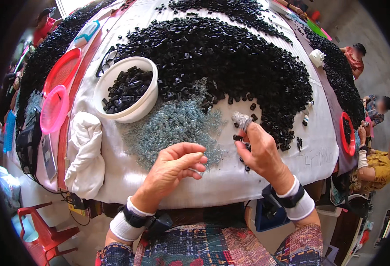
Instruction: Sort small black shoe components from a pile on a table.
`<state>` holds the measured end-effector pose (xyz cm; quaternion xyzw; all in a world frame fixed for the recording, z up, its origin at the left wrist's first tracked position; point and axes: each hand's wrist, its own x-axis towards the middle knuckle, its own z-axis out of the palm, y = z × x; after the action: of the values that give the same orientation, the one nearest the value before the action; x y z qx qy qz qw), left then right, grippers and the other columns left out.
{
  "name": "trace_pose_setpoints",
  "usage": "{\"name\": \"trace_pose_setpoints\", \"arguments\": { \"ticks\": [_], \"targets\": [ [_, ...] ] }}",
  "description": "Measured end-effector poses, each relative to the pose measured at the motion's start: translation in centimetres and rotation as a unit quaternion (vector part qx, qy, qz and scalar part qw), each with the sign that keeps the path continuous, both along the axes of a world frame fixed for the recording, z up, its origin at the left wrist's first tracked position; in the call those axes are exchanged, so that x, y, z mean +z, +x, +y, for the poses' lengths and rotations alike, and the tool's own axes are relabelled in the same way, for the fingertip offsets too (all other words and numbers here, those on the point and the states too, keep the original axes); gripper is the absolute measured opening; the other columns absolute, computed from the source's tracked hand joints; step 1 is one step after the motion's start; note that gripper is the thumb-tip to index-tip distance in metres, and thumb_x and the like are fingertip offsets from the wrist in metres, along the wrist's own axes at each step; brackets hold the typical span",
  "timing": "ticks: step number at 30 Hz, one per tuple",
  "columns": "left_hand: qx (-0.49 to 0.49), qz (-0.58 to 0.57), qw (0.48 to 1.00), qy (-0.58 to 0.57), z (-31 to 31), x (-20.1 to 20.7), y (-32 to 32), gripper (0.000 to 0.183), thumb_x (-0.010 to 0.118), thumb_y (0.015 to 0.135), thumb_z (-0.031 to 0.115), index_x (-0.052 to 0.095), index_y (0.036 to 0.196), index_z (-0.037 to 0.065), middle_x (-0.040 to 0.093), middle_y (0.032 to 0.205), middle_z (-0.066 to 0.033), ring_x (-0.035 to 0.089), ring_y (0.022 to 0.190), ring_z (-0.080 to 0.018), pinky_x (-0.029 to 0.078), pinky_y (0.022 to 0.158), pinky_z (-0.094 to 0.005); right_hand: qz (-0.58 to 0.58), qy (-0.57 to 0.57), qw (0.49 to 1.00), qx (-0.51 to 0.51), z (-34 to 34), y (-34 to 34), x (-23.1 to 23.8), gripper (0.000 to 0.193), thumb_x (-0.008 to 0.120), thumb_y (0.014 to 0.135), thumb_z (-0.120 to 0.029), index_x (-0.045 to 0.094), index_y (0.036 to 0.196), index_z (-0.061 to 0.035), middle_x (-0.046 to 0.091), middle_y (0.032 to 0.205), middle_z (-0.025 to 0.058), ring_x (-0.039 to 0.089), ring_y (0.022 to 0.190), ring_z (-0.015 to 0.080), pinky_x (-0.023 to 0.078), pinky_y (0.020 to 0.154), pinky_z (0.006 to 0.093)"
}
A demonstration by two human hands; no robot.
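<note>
The left hand (pixel 173 166) is curling palm-up over the near edge of the table (pixel 212 186), its thumb and fingertips pinching a small pale spring (pixel 198 170). The right hand (pixel 259 150) is closing on a small black plastic part (pixel 238 138) between thumb and forefinger, and that forefinger is wearing a grey woven finger cover (pixel 241 120). Both wrists are carrying white bands with dark straps.

Just beyond the hands, a loose spread of small bluish-grey springs (pixel 173 126) is lying on the white cloth covering the table. Behind it a large heap of black plastic parts (pixel 230 62) is stretching across the table, with stray pieces trailing down towards the right hand. To the left of the springs, a white round bowl (pixel 126 91) is holding more black parts. A bundled white cloth (pixel 86 155) is resting at the table's left edge, and beyond it a pink round tray (pixel 53 108) and a red round tray (pixel 62 71) are lying side by side. Faint handwriting is showing on the cloth at the right.
</note>
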<state>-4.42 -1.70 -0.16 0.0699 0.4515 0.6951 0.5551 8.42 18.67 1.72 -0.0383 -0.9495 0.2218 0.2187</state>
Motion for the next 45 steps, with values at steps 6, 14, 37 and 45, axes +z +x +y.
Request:
{"name": "trace_pose_setpoints", "arguments": {
  "ticks": [6,14,37,45],
  "targets": [
    [-0.009,0.056,0.996,0.067,1.5,0.6,1.4,0.024,0.070,0.084,0.011,0.061,0.103,0.000,0.066,0.089,-0.0056,0.064,0.076,-0.0127,0.053,0.063,-0.0243,0.045,0.025,0.993,0.103,-3.7,-0.1,2.1,0.032,0.065,0.070,0.000,0.054,0.100,0.0031,0.056,0.084,0.0142,0.058,0.077,0.0296,0.050,0.067,0.0384],
    [-0.067,0.035,0.997,-0.008,-0.4,0.3,0.4,0.014,0.069,0.081,0.004,0.062,0.094,0.001,0.066,0.080,-0.0072,0.065,0.070,-0.0123,0.053,0.061,-0.0226,0.031,-0.069,0.991,0.114,-3.3,-0.2,1.8,0.027,0.062,0.073,0.003,0.058,0.099,-0.0001,0.058,0.088,0.0139,0.059,0.077,0.0315,0.052,0.068,0.0386],
    [0.043,0.013,0.998,0.038,-0.5,-0.6,-0.2,0.018,0.067,0.084,0.005,0.064,0.101,0.001,0.068,0.086,-0.0126,0.063,0.066,-0.0155,0.053,0.060,-0.0272,-0.043,0.170,0.979,-0.099,2.1,-5.0,-2.2,0.026,0.061,0.074,-0.006,0.055,0.098,-0.0045,0.059,0.077,0.0076,0.059,0.075,0.0265,0.044,0.068,0.0396],
    [0.057,0.131,0.988,0.064,-0.4,0.6,0.8,0.021,0.073,0.080,0.004,0.067,0.099,-0.001,0.068,0.083,-0.0064,0.062,0.073,-0.0087,0.052,0.062,-0.0209,-0.010,-0.120,0.988,0.097,-4.2,-1.8,4.7,0.027,0.062,0.074,0.007,0.056,0.100,0.0037,0.058,0.083,0.0179,0.061,0.068,0.0315,0.051,0.057,0.0346]
  ]
}}
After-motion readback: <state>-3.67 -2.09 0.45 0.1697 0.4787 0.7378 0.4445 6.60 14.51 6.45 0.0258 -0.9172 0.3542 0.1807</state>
